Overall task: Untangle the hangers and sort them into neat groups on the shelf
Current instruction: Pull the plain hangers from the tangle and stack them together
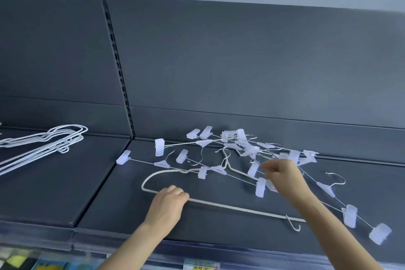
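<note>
Head view: your left hand (167, 201) curls over the bottom bar of the one plain hanger (230, 206). It lies on the shelf (109, 193), its neck crossed by wires of the tangle (247, 149) of clip hangers. Your right hand (280, 173) pinches into that tangle; I cannot tell which wire. Pull the hanger now and it may drag the knot, sliding the clips (380, 237) off the front edge. Count: one plain hanger here, four clip hangers distinct, more knotted beyond counting, and one stack (68, 139) at left.
</note>
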### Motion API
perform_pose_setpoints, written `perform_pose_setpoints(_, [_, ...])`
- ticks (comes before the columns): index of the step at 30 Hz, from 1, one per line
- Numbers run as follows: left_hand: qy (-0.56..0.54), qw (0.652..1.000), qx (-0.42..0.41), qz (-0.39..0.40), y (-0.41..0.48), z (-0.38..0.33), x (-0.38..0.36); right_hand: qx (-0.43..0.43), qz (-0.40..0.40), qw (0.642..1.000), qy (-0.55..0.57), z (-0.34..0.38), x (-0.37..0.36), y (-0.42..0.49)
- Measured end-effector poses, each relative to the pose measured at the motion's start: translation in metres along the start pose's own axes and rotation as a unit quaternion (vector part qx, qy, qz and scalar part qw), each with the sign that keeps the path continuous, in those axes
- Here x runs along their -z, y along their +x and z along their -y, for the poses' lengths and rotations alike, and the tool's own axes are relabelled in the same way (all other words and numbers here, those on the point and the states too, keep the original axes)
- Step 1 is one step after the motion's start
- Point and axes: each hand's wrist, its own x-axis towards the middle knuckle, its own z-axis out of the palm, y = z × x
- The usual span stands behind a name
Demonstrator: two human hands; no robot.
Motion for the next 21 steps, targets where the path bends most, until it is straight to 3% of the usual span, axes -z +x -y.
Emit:
perform_pose_setpoints(5, [-0.076, 0.997, -0.005, -0.024, -0.017, 0.019, -0.004, -0.022, -0.062, 0.996, -0.064, -0.019, 0.014, 0.001])
perform_pose_setpoints(8, [-0.140, 0.990, 0.004, -0.016, -0.036, 0.042, -0.007, -0.073, -0.054, 0.992, -0.093, -0.045, 0.013, 0.005])
perform_pose_setpoints(14, [-0.147, 0.988, 0.021, -0.050, -0.049, 0.068, 0.004, -0.120, -0.061, 0.983, -0.123, -0.081, -0.003, -0.006])
perform_pose_setpoints(17, [-0.142, 0.988, 0.046, -0.024, -0.052, 0.072, 0.007, -0.120, -0.062, 0.981, -0.142, -0.091, -0.010, -0.015])
perform_pose_setpoints(21, [-0.136, 0.986, 0.089, -0.035, -0.047, 0.065, 0.010, -0.123, -0.074, 0.959, -0.245, -0.086, -0.014, -0.025])
